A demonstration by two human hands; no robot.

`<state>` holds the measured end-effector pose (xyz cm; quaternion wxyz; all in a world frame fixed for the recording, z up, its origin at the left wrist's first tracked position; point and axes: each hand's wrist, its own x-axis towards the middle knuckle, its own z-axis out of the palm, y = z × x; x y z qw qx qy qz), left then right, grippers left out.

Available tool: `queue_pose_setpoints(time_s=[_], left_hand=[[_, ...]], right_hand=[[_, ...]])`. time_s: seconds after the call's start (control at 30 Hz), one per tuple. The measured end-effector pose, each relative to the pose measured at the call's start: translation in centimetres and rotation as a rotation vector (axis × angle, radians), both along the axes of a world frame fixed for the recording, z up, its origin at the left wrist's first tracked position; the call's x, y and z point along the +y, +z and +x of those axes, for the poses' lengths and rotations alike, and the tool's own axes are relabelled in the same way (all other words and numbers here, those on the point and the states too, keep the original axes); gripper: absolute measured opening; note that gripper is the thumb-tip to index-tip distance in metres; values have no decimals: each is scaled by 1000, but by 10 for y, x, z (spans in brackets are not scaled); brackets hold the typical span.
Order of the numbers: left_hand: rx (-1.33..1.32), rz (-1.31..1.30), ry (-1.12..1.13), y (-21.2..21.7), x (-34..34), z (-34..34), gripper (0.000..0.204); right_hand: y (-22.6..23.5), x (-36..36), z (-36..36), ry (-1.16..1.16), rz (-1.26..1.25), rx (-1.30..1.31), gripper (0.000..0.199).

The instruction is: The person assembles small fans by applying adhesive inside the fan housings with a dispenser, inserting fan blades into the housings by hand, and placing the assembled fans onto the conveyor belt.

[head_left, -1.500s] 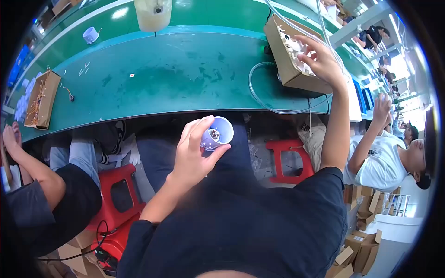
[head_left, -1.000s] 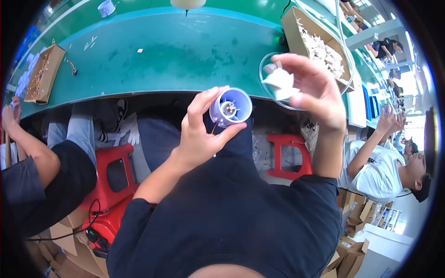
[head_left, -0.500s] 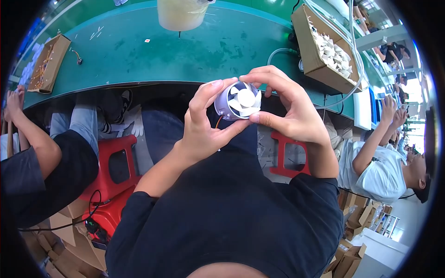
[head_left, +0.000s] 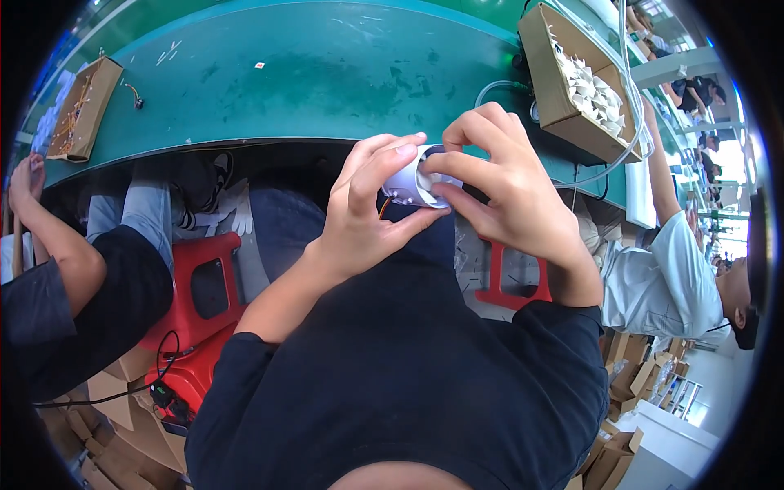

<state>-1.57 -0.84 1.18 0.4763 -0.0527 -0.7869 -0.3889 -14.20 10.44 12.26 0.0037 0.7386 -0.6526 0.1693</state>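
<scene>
A small fan with a round pale-lilac housing (head_left: 402, 184) is up in front of my chest, just off the bench's near edge. My left hand (head_left: 359, 200) grips this housing around its left side, fingers above and thumb below. Inside the open mouth sits a white fan wheel (head_left: 425, 177), partly covered by fingers. My right hand (head_left: 505, 181) has its index finger and thumb in the mouth, closed on the wheel; its other fingers are curled above. Thin coloured wires (head_left: 384, 208) hang from the housing beside my left palm.
A green bench (head_left: 327, 98) spans the front. At right stands a cardboard box (head_left: 563, 122) of white fan wheels, beside clear tubing (head_left: 625, 82). Another box (head_left: 86, 122) with wired parts is at far left. Co-workers sit on both sides; a red stool (head_left: 192, 286) stands at left.
My right fingers have moved from the housing's rim into its mouth, onto the wheel. The pale bucket at the bench's far side has left the view. The right co-worker's arm now reaches forward.
</scene>
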Motion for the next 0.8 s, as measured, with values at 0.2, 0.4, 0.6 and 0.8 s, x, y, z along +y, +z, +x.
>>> queue_pose_setpoints(time_s=[0.2, 0.4, 0.6, 0.8], left_hand=[[9, 64, 9, -6, 1, 0, 92], [8, 165, -12, -17, 0, 4, 89], [28, 61, 238, -10, 1, 23, 68], [-236, 236, 238, -70, -2, 46, 43]], right_hand=[[-8, 3, -1, -79, -82, -21, 33], [-34, -9, 12, -98, -65, -505, 45], [-50, -78, -59, -525, -280, -505, 47], [-143, -213, -245, -793, -614, -389, 62]])
